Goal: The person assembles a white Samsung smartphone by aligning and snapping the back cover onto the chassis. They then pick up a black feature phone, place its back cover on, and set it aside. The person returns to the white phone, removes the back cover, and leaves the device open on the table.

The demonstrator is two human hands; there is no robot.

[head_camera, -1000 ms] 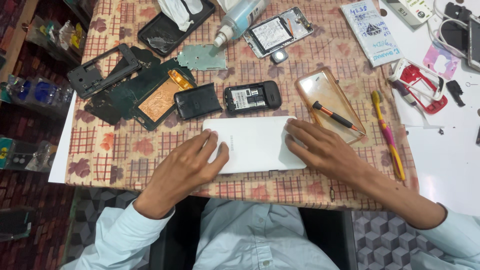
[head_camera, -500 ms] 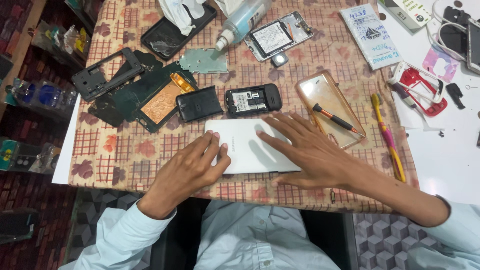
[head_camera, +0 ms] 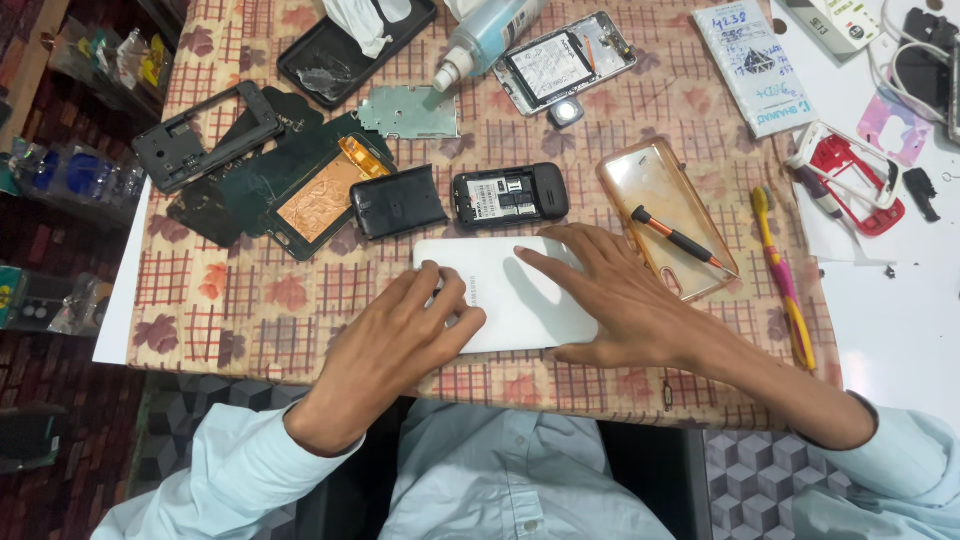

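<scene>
Head view shows a table with a checked floral cloth [head_camera: 300, 300], and a white tablet back cover [head_camera: 520, 300] lies flat on it near the front edge. The left hand [head_camera: 400, 340] rests on the left end of the cover, the fingers bent and pressing on its surface. The right hand [head_camera: 610, 300] lies flat on the right part, the fingers spread and stretched to the left, the palm down. Both hands are open on the cover; neither one grips it. Just behind the cover lie a small black phone without its back [head_camera: 510, 195] and a black battery cover [head_camera: 398, 202] beside it. Right of the right hand is a clear orange phone case [head_camera: 650, 190] with a small screwdriver [head_camera: 682, 240] in it. A yellow and pink toothbrush [head_camera: 782, 280] lies further right.
</scene>
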